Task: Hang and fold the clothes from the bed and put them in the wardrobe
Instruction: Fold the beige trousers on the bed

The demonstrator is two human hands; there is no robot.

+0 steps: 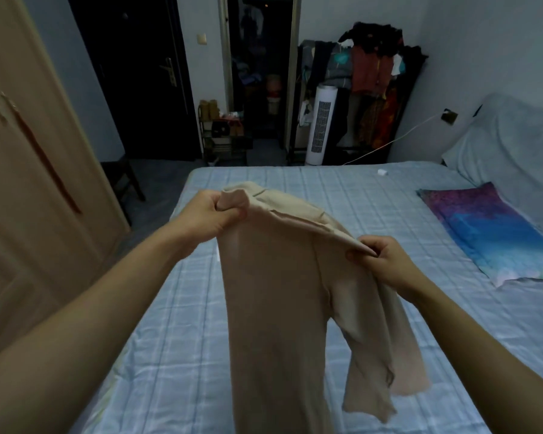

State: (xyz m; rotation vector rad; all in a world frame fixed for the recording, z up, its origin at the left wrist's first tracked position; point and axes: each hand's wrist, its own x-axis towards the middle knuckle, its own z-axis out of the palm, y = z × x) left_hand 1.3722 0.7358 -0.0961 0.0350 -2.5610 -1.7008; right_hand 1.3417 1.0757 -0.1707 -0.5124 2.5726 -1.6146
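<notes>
Beige top [276,302] hangs above the bed [373,214], pinched at each shoulder by left hand [215,214] and right hand [386,264]; dangling sleeve may bunch during folding.

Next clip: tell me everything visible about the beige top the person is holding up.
The beige top is a thin, soft-looking knit with long sleeves and a seam running down it. It hangs lengthwise above the blue checked bed, held by its upper edge: the left hand grips one bunched corner, the right hand pinches the other. Sleeve fabric dangles at its right side; its lower end runs out of frame.
</notes>
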